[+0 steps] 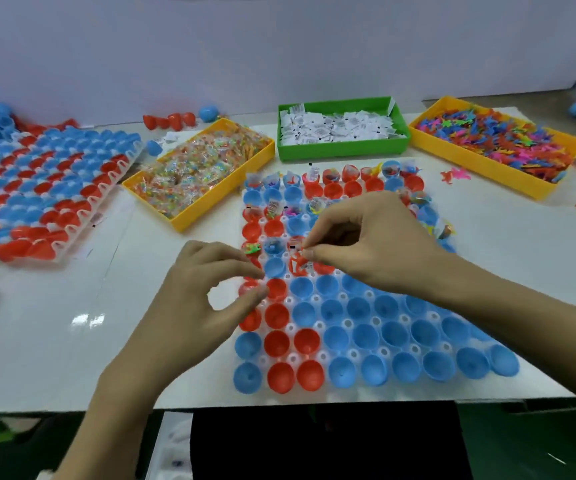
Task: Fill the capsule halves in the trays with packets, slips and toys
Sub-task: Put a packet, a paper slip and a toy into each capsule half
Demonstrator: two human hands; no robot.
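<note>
A clear tray (349, 393) of red and blue capsule halves lies in front of me; its far rows hold packets, slips and toys, its near rows are empty cups. My right hand (366, 244) hovers over the tray's middle and pinches a red toy (297, 265) above a cup. My left hand (203, 292) is at the tray's left edge, fingers curled, thumb and forefinger close together; whether they hold something I cannot tell. A yellow bin of packets (196, 178), a green bin of slips (342, 131) and a yellow bin of toys (494, 143) stand behind.
A second tray of closed red and blue capsules (47, 188) lies at the left. Loose capsule halves (172, 120) sit by the back wall and far right. Stray toys (453, 175) lie right of the tray. The table's front edge runs just below the tray.
</note>
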